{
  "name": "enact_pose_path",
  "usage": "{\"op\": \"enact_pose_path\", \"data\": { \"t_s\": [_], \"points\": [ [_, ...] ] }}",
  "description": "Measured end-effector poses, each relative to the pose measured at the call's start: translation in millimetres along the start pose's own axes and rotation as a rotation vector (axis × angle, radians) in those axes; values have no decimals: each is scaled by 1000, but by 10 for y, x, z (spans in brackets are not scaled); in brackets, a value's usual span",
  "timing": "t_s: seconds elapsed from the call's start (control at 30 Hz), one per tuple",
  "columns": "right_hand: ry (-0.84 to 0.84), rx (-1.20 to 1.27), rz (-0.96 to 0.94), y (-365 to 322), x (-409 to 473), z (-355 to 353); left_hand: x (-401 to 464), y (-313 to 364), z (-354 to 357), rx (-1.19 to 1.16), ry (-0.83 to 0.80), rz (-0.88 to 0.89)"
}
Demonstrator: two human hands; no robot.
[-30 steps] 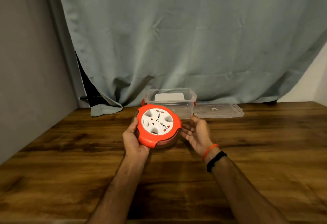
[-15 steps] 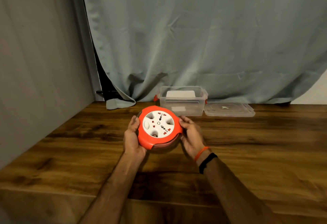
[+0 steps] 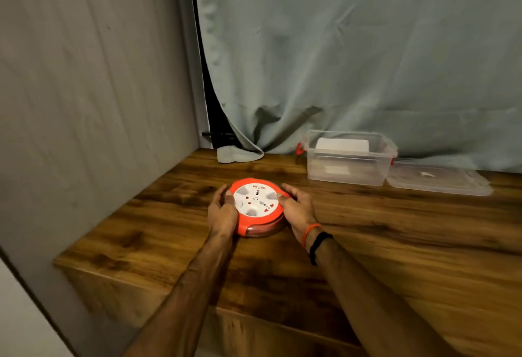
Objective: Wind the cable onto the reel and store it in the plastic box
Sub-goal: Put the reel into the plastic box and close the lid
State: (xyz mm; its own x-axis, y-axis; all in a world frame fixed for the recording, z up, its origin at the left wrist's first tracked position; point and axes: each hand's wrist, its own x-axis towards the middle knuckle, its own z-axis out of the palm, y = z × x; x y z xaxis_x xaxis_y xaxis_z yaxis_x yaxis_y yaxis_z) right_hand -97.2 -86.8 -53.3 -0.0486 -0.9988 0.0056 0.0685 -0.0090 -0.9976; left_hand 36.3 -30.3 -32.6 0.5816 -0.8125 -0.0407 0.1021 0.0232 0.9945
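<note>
The orange cable reel [image 3: 257, 206], with a white socket face on top, sits on the wooden table [image 3: 395, 232] in front of me. My left hand [image 3: 223, 211] grips its left edge and my right hand [image 3: 297, 210] grips its right edge. No loose cable shows; the wound part under the orange rim is mostly hidden. The clear plastic box [image 3: 348, 159] stands open at the back of the table, right of the reel, with a white item inside.
The box's clear lid [image 3: 439, 180] lies flat on the table to the right of the box. A grey-blue curtain [image 3: 353, 54] hangs behind the table, a grey wall [image 3: 93, 88] closes the left side. The table's front edge runs below my forearms.
My right hand has closed onto the reel's right edge, so both hands hold it. The reel has come down and lies flatter. My view has swung left and back.
</note>
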Motion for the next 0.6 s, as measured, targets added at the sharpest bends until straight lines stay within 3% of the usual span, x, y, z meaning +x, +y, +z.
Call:
{"op": "enact_pose_path", "data": {
  "t_s": [0.13, 0.27, 0.4, 0.6],
  "points": [
    [42, -167, 2, 86, 80, 154, 143, -51, -111, 446, 21, 80],
    [68, -336, -121, 102, 36, 221, 169, -62, -157, 705, 33, 103],
    [55, -565, -203, 90, 35, 178, 159, -55, -224, 788, -11, 94],
    [-111, -460, -134, -22, -56, -14, 76, 32, -310, 799, -125, 84]
  ]
}}
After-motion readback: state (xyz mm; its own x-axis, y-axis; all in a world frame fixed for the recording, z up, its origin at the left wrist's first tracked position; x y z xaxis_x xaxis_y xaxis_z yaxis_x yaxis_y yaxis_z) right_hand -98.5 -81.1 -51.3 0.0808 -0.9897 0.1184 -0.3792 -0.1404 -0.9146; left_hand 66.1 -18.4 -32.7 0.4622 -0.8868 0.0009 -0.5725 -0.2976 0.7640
